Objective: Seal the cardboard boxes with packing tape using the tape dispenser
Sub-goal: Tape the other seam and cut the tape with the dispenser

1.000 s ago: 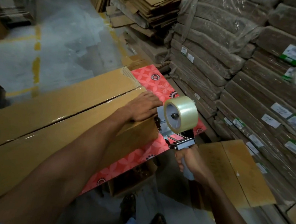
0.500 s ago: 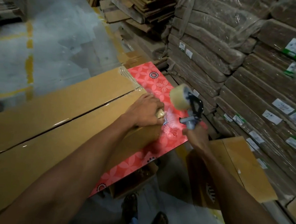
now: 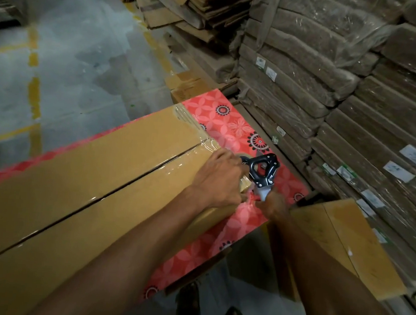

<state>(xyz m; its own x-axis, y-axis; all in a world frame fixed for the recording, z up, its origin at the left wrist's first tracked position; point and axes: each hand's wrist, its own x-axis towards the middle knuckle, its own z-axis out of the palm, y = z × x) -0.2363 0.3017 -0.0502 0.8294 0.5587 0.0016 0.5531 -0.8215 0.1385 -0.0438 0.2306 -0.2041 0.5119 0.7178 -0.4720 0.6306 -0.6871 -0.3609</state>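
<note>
Fingers of the right hand (image 3: 271, 206) fold around the pale handle of one black metal tape dispenser (image 3: 262, 171), its roll hidden behind the left hand (image 3: 219, 180). That hand presses flat, fingers spread, on the near end of one long brown cardboard box (image 3: 82, 180), the dispenser just right of it.

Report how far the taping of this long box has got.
Done: shiny tape covers the centre seam of the long cardboard box and wraps its far corner. In hand: the left hand presses on the box end while the right hand holds the tape dispenser against it. Left: finishing and cutting this end strip.
</note>
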